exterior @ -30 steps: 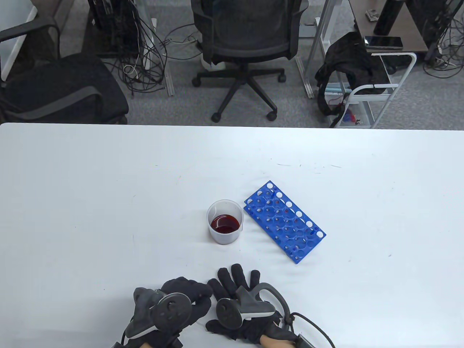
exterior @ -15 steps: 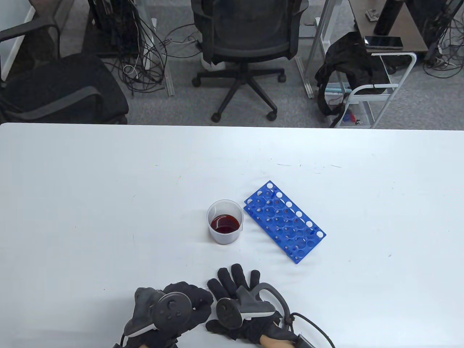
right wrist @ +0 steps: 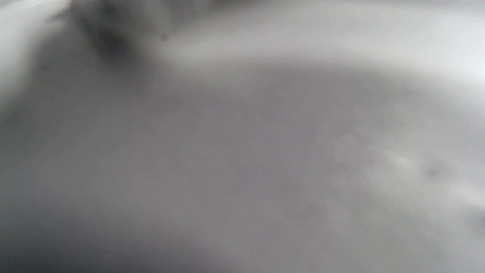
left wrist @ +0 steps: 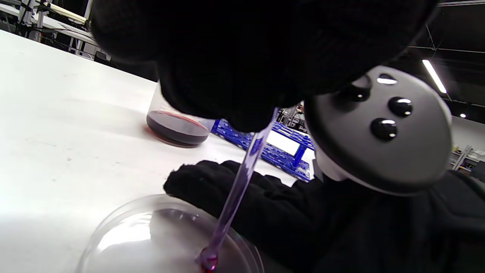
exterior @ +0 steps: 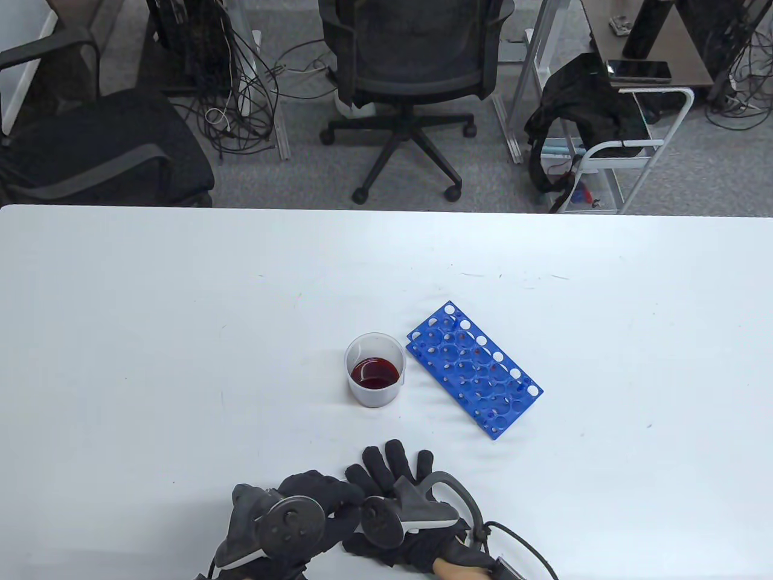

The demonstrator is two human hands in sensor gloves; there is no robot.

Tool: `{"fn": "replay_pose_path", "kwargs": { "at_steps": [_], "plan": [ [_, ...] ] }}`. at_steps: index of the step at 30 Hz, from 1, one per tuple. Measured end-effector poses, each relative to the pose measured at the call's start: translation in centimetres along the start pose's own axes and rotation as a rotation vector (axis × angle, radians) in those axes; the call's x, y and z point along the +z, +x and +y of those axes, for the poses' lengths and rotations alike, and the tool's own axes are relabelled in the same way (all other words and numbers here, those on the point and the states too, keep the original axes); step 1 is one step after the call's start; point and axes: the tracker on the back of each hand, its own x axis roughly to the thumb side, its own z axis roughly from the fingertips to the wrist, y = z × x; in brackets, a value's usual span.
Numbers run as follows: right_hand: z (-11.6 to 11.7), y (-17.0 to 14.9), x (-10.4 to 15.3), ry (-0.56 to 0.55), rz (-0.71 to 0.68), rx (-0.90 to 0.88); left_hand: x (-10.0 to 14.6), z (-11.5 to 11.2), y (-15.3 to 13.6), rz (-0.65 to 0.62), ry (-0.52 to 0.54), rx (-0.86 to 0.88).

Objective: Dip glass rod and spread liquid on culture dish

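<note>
A: Which step was it?
B: Spreading, I judged. The left hand (exterior: 290, 519) gripped the clear glass rod (left wrist: 242, 178), its red-wet tip in the clear round culture dish (left wrist: 125, 227) beneath that hand.
A: The right hand (exterior: 401, 501)?
B: It lay flat, fingers spread, beside the dish. Next: gentle strokes.

Two gloved hands: the left hand (exterior: 302, 513) and the right hand (exterior: 398, 501), each with one tracker. One glass rod (left wrist: 238, 182). One culture dish (left wrist: 113, 231). One beaker (exterior: 374, 370) of dark red liquid. One blue rack (exterior: 474, 368), just right of the beaker. One white tabletop (exterior: 151, 332). Beyond the tabletop, two office chairs and one white cart.
</note>
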Motion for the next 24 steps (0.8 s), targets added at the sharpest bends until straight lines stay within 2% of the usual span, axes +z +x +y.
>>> {"fn": "replay_pose_path", "kwargs": {
  "at_steps": [9, 14, 24],
  "plan": [
    [0.00, 0.01, 0.01, 0.000, 0.000, 0.000, 0.19, -0.04, 0.62, 0.004, 0.052, -0.089],
    [0.00, 0.01, 0.01, 0.000, 0.000, 0.000, 0.36, 0.16, 0.90, 0.053, 0.073, -0.148],
    [0.00, 0.01, 0.01, 0.000, 0.000, 0.000, 0.35, 0.45, 0.81, 0.068, 0.015, -0.116]
  ]
}}
